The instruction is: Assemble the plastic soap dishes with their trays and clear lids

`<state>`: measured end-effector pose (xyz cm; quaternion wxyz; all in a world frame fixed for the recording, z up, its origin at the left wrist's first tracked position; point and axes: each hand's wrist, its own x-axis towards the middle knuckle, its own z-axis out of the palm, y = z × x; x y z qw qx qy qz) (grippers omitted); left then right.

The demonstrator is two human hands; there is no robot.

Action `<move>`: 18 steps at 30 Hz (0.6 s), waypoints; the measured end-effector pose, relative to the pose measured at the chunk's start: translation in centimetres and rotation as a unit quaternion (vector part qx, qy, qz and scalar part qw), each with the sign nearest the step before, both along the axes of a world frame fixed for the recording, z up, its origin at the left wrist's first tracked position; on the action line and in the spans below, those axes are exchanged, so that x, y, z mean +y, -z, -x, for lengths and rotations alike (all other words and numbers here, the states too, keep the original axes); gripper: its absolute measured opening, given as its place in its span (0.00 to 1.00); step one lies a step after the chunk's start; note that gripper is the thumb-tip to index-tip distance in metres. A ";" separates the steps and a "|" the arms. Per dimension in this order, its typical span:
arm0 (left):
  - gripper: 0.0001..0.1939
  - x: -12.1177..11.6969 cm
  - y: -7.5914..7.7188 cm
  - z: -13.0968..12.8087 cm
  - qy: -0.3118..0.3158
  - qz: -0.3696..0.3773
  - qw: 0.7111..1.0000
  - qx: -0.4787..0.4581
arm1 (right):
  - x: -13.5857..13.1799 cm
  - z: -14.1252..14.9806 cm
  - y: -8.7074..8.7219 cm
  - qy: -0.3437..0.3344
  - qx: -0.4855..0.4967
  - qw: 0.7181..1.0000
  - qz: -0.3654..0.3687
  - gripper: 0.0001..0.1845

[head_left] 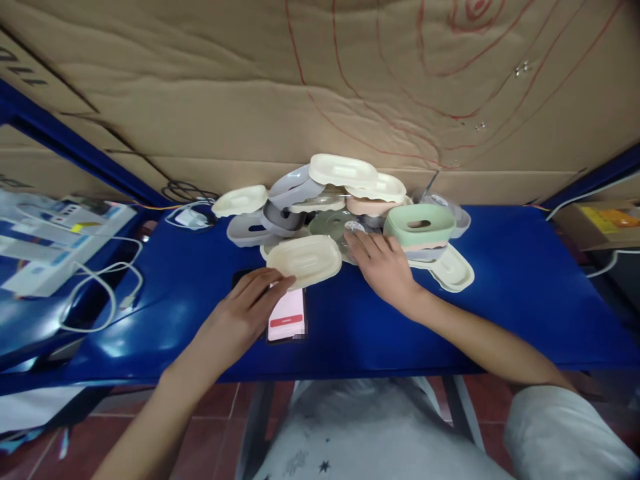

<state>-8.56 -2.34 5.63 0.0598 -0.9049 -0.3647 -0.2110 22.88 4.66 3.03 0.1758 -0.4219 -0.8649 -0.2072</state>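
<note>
Works at blue table (530,283), by heap of plastic dishes (333,223). Pinches with left hand (247,303); touches heap with right hand (383,265), fingers loosely spread. Has cream tray (306,259) by near edge, before heap, partly over phone (287,321). Best held level.

nothing reads clearly, neither the cropped dark letters (23,67) on the cardboard (200,117) nor the label (354,227) on the clear piece (325,225).

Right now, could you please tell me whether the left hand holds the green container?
No, the left hand holds a cream tray by its edge.
</note>
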 end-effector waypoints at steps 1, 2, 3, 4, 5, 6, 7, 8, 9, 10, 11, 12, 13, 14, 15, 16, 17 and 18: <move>0.26 -0.5 0.0 0.4 -0.006 0.003 1.000 0.004 | 0.1 0.1 0.1 0.005 0.001 1.000 0.016 0.26; 0.27 -1.0 -0.1 0.7 -0.013 0.004 1.000 0.005 | 0.2 0.2 0.1 0.010 0.001 1.000 0.029 0.26; 0.27 -1.5 -0.2 1.0 -0.019 0.005 1.000 0.005 | 0.2 0.3 0.2 0.013 0.002 0.999 0.038 0.27; 0.27 -2.0 -0.4 1.2 -0.024 0.007 1.000 0.004 | 0.2 0.4 0.3 0.017 0.002 0.999 0.043 0.28; 0.27 -2.6 -0.7 1.4 -0.027 0.010 1.000 0.003 | 0.1 0.4 0.4 0.020 0.000 0.999 0.046 0.28; 0.26 -3.2 -1.0 1.5 -0.028 0.016 0.999 0.000 | 0.1 0.4 0.5 0.019 -0.003 0.999 0.046 0.28; 0.25 -3.8 -1.3 1.5 -0.026 0.028 0.999 -0.002 | 0.0 0.4 0.6 0.013 -0.007 0.999 0.044 0.28; 0.25 -4.4 -1.8 1.3 -0.023 0.042 0.999 -0.003 | -0.2 0.3 0.7 0.003 -0.010 0.999 0.040 0.28; 0.24 -4.9 -2.2 0.9 -0.016 0.059 0.998 0.002 | -0.4 0.1 0.7 -0.010 -0.011 0.999 0.035 0.28; 0.25 -5.3 -2.6 0.3 -0.005 0.075 0.997 0.010 | -0.6 -0.3 0.6 -0.025 -0.008 0.999 0.030 0.28; 0.25 -5.6 -2.9 -0.4 0.009 0.088 0.996 0.018 | -0.9 -0.8 0.3 -0.042 -0.002 0.999 0.024 0.29; 0.26 -5.7 -3.0 -1.4 0.035 0.099 0.994 0.026 | -1.1 -1.5 -0.1 -0.057 0.007 0.998 0.018 0.29; 0.26 -5.6 -3.0 -2.5 0.063 0.111 0.991 0.033 | -1.3 -2.5 -0.5 -0.071 0.019 0.997 0.009 0.29; 0.25 -5.3 -2.8 -3.7 0.091 0.115 0.989 0.037 | -1.5 -3.6 -1.1 -0.082 0.034 0.996 -0.002 0.28; 0.23 -4.9 -2.4 -4.9 0.118 0.105 0.987 0.040 | -1.5 -4.9 -1.6 -0.085 0.051 0.995 -0.016 0.27; 0.21 -4.5 -1.9 -6.0 0.140 0.097 0.984 0.050 | -1.4 -6.2 -2.1 -0.078 0.069 0.994 -0.027 0.27; 0.19 -3.9 -1.4 -7.1 0.164 0.086 0.981 0.065 | -1.2 -7.6 -2.6 -0.061 0.088 0.994 -0.032 0.26; 0.18 -3.3 -0.8 -8.0 0.185 0.075 0.977 0.082 | -0.8 -9.0 -2.9 -0.040 0.106 0.993 -0.029 0.26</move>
